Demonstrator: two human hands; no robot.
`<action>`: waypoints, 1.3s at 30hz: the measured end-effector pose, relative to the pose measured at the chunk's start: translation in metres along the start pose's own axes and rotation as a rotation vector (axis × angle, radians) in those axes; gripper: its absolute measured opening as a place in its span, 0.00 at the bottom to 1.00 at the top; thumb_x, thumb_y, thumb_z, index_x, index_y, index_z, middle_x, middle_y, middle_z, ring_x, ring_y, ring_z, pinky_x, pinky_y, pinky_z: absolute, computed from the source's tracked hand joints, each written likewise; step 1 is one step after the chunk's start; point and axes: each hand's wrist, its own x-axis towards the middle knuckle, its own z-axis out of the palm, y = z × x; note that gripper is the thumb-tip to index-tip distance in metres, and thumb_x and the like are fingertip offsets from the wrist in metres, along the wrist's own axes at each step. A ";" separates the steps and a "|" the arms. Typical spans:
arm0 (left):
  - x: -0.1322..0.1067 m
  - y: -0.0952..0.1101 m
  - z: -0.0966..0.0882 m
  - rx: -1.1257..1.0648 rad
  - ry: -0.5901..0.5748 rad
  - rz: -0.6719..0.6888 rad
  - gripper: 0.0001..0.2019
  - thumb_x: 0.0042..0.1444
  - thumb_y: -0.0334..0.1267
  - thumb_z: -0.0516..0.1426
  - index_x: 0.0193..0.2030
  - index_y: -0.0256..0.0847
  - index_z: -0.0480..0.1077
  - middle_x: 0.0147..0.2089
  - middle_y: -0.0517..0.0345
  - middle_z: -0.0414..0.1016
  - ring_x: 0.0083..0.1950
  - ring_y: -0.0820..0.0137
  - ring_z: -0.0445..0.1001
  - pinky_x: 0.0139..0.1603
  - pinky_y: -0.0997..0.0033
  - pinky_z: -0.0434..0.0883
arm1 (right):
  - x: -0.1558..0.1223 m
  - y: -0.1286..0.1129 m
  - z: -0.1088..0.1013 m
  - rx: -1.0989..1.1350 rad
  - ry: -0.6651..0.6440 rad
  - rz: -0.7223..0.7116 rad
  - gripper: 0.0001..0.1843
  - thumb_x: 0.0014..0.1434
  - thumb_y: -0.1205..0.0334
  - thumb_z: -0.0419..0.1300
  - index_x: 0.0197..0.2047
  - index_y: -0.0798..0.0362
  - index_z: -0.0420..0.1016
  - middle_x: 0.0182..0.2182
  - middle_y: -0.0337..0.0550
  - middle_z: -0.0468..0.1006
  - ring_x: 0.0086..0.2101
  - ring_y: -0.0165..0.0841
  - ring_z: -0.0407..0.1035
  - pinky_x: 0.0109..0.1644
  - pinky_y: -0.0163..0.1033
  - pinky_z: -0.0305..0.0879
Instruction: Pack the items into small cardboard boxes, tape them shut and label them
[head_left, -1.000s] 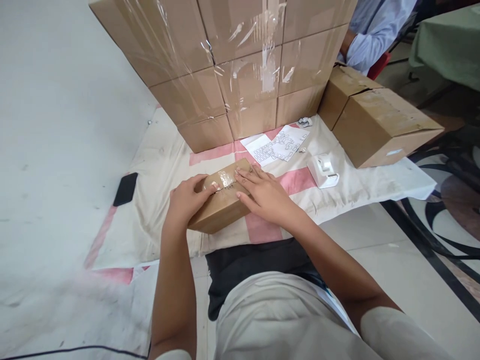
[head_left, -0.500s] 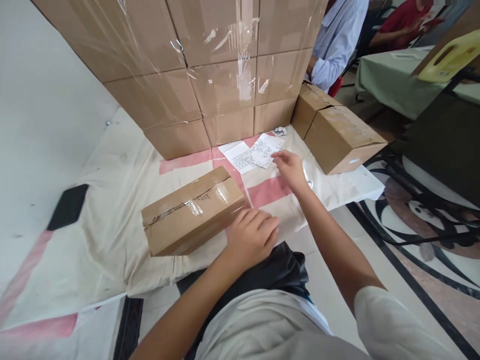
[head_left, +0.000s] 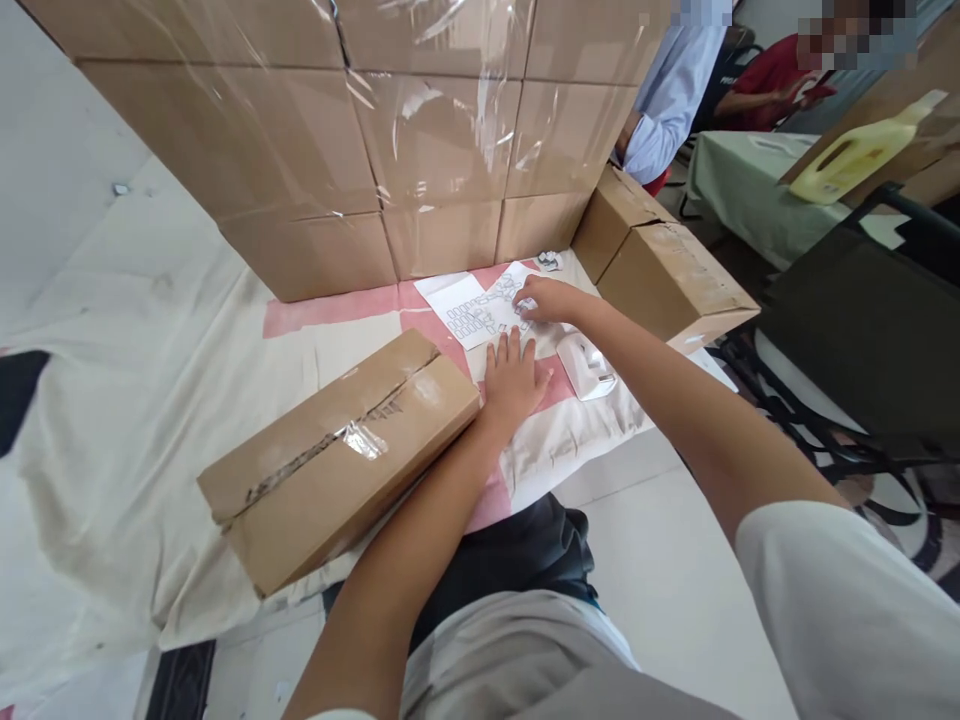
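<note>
My left hand (head_left: 514, 380) lies flat and open on the cloth (head_left: 150, 330), fingers stretched toward the white label sheets (head_left: 469, 308), just right of a taped brown carton (head_left: 337, 455). My right hand (head_left: 547, 298) reaches across to the right edge of those sheets, its fingers curled in a pinch on a sheet. A small white label device (head_left: 589, 365) sits under my right forearm.
A wall of film-wrapped stacked cartons (head_left: 360, 130) stands behind the sheets. Two more cartons (head_left: 660, 270) lie at the right. Other people sit behind them near a green-covered table (head_left: 750, 175) with a yellow jug (head_left: 855, 160). A black chair (head_left: 862, 330) is at right.
Both hands left the taped carton. My right hand reached out to the label sheets, and my left hand slid forward onto the cloth beside them. The view swung right.
</note>
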 end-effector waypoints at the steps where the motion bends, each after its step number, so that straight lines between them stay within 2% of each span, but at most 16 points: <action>1: -0.003 -0.001 -0.001 -0.004 0.004 0.006 0.32 0.68 0.51 0.50 0.74 0.36 0.58 0.81 0.42 0.44 0.81 0.48 0.47 0.80 0.43 0.46 | 0.001 -0.001 0.001 -0.034 -0.016 -0.002 0.18 0.58 0.63 0.67 0.52 0.50 0.84 0.55 0.52 0.78 0.52 0.45 0.73 0.54 0.43 0.66; 4: -0.006 -0.002 -0.002 -0.015 0.018 0.012 0.32 0.68 0.50 0.51 0.73 0.35 0.60 0.82 0.44 0.43 0.80 0.47 0.49 0.79 0.42 0.49 | 0.003 -0.007 0.006 -0.101 -0.001 0.044 0.13 0.60 0.63 0.64 0.48 0.52 0.83 0.50 0.53 0.81 0.50 0.46 0.73 0.49 0.42 0.65; 7: -0.006 -0.002 -0.001 -0.034 0.039 0.011 0.30 0.67 0.49 0.52 0.71 0.36 0.63 0.81 0.45 0.44 0.78 0.46 0.52 0.78 0.42 0.51 | 0.003 -0.011 0.009 -0.072 0.063 0.091 0.12 0.61 0.67 0.60 0.45 0.54 0.83 0.46 0.53 0.83 0.46 0.45 0.73 0.46 0.42 0.64; 13: -0.009 -0.005 0.001 -0.158 0.135 0.026 0.24 0.64 0.44 0.56 0.65 0.39 0.69 0.79 0.44 0.52 0.76 0.46 0.56 0.77 0.41 0.52 | -0.001 -0.011 0.004 0.086 0.194 0.130 0.12 0.59 0.71 0.56 0.43 0.55 0.80 0.39 0.50 0.84 0.40 0.40 0.73 0.45 0.41 0.64; 15: -0.009 -0.006 0.000 -0.231 0.189 0.020 0.21 0.62 0.41 0.59 0.61 0.41 0.71 0.77 0.44 0.57 0.74 0.48 0.60 0.75 0.44 0.56 | -0.003 -0.013 0.000 0.162 0.236 0.120 0.12 0.59 0.70 0.56 0.43 0.56 0.79 0.37 0.50 0.83 0.37 0.39 0.73 0.44 0.41 0.65; 18: -0.006 -0.008 -0.004 -0.379 0.298 -0.047 0.18 0.60 0.38 0.61 0.58 0.44 0.70 0.68 0.45 0.68 0.65 0.53 0.70 0.67 0.51 0.67 | -0.010 -0.020 -0.006 0.293 0.283 0.092 0.09 0.61 0.67 0.56 0.43 0.56 0.77 0.38 0.49 0.82 0.34 0.36 0.72 0.41 0.40 0.66; 20: -0.003 -0.011 -0.006 -0.498 0.387 -0.123 0.18 0.63 0.38 0.59 0.59 0.44 0.67 0.60 0.47 0.73 0.54 0.60 0.75 0.58 0.58 0.73 | -0.019 -0.028 -0.008 0.372 0.284 0.073 0.09 0.63 0.62 0.56 0.42 0.55 0.76 0.36 0.46 0.81 0.31 0.33 0.71 0.37 0.38 0.66; 23: 0.003 -0.017 -0.007 -0.673 0.519 -0.209 0.21 0.66 0.40 0.58 0.63 0.42 0.61 0.55 0.47 0.73 0.40 0.69 0.75 0.47 0.66 0.75 | -0.040 -0.045 -0.011 0.616 0.246 0.023 0.12 0.63 0.53 0.58 0.40 0.53 0.75 0.32 0.42 0.79 0.29 0.31 0.68 0.34 0.36 0.64; 26: 0.006 -0.021 -0.008 -0.794 0.640 -0.232 0.25 0.65 0.43 0.59 0.65 0.42 0.58 0.58 0.45 0.70 0.41 0.70 0.73 0.46 0.68 0.75 | -0.062 -0.063 -0.012 0.870 0.202 -0.037 0.15 0.59 0.49 0.63 0.36 0.53 0.76 0.32 0.41 0.78 0.31 0.30 0.68 0.35 0.36 0.65; 28: 0.006 -0.023 -0.009 -0.837 0.705 -0.226 0.19 0.65 0.43 0.60 0.60 0.43 0.64 0.57 0.46 0.71 0.42 0.70 0.72 0.48 0.67 0.74 | -0.071 -0.073 -0.012 0.919 0.188 -0.054 0.15 0.56 0.49 0.65 0.35 0.53 0.77 0.32 0.40 0.78 0.31 0.30 0.68 0.36 0.37 0.65; 31: 0.006 -0.026 -0.011 -0.864 0.758 -0.201 0.07 0.63 0.42 0.62 0.42 0.43 0.70 0.46 0.52 0.71 0.42 0.68 0.71 0.48 0.67 0.73 | -0.076 -0.081 -0.010 0.943 0.192 -0.037 0.13 0.54 0.51 0.65 0.33 0.53 0.76 0.30 0.40 0.77 0.32 0.31 0.70 0.37 0.36 0.66; 33: 0.006 -0.027 -0.012 -0.874 0.780 -0.190 0.08 0.61 0.40 0.63 0.35 0.43 0.68 0.42 0.54 0.69 0.44 0.67 0.71 0.48 0.66 0.72 | -0.076 -0.080 -0.007 0.971 0.216 0.012 0.12 0.54 0.52 0.65 0.32 0.53 0.75 0.31 0.40 0.77 0.32 0.31 0.71 0.35 0.35 0.65; 36: 0.007 -0.029 -0.012 -0.890 0.805 -0.193 0.09 0.60 0.38 0.64 0.33 0.43 0.67 0.41 0.56 0.68 0.44 0.67 0.70 0.47 0.66 0.71 | -0.071 -0.075 -0.005 0.969 0.324 0.101 0.10 0.57 0.53 0.62 0.34 0.52 0.73 0.35 0.42 0.78 0.32 0.32 0.72 0.34 0.35 0.64; 39: 0.007 -0.030 -0.012 -0.905 0.801 -0.195 0.11 0.59 0.38 0.64 0.31 0.43 0.66 0.37 0.58 0.68 0.39 0.69 0.69 0.44 0.68 0.69 | -0.065 -0.070 -0.004 0.743 0.504 0.164 0.08 0.60 0.59 0.58 0.42 0.52 0.74 0.36 0.43 0.79 0.30 0.33 0.70 0.37 0.39 0.67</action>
